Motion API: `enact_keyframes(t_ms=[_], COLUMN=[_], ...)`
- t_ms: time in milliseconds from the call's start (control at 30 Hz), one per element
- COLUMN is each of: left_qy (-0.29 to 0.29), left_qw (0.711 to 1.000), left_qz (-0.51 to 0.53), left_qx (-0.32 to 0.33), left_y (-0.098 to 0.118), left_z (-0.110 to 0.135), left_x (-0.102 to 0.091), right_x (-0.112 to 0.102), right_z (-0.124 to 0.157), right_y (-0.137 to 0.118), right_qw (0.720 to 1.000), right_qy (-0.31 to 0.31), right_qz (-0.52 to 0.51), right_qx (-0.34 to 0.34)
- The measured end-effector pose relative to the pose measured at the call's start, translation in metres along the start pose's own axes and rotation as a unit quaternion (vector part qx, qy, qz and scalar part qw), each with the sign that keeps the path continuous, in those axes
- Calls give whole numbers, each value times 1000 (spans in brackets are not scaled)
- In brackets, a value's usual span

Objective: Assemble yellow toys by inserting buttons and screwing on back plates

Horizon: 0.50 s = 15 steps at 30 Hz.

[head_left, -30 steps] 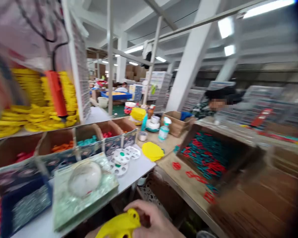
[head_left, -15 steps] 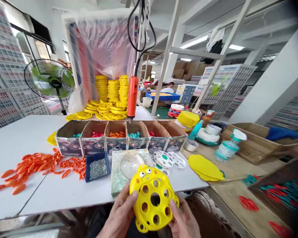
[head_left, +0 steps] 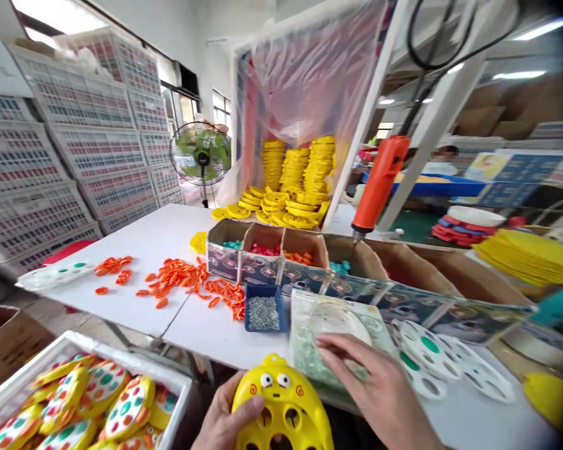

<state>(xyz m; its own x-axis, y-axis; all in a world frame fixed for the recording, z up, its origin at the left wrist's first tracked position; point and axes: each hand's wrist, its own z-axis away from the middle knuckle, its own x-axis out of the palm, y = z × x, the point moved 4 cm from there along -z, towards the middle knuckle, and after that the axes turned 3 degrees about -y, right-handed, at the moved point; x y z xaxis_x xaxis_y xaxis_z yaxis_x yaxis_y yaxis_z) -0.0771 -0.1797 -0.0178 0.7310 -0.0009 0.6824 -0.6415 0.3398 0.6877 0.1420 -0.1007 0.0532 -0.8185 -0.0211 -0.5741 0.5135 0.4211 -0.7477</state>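
My left hand (head_left: 232, 409) grips a yellow plastic toy shell (head_left: 281, 409) by its left side, thumb on the front. The shell has a cartoon face on top and round holes below; its lower part runs out of view. My right hand (head_left: 373, 381) is off the shell, its fingers stretched out over a flat box (head_left: 304, 356) and a clear round dish (head_left: 335, 315). Nothing shows in the right fingers; whether they touch the dish I cannot tell. Several white discs with holes (head_left: 478, 369) lie right of this hand.
A blue tray of small metal pieces (head_left: 264, 312) sits left of the box, near scattered orange parts (head_left: 178, 275). Behind are divided cardboard bins (head_left: 304, 284) and a hanging orange electric screwdriver (head_left: 380, 181). At lower left stands a white crate (head_left: 178, 390) of finished-looking toys.
The view has swung left, bringing the crate of toys into sight. My right hand has let go of the shell and moved over the box; my left hand still holds the shell.
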Motion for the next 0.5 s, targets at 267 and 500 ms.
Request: enact_keyframes(t_ms=[267,500], left_qy=[92,123], left_qw=[992,984], left_qz=[-77,-127], left_qx=[35,37], left_y=[15,24], left_z=[30,39], left_x=[-57,-80], right_x=[144,228], right_z=[-116,-151], right_y=[-66,-63], right_qw=[929,885], right_qy=[-239,-327], right_qz=[237,282], right_qx=[-156,-173])
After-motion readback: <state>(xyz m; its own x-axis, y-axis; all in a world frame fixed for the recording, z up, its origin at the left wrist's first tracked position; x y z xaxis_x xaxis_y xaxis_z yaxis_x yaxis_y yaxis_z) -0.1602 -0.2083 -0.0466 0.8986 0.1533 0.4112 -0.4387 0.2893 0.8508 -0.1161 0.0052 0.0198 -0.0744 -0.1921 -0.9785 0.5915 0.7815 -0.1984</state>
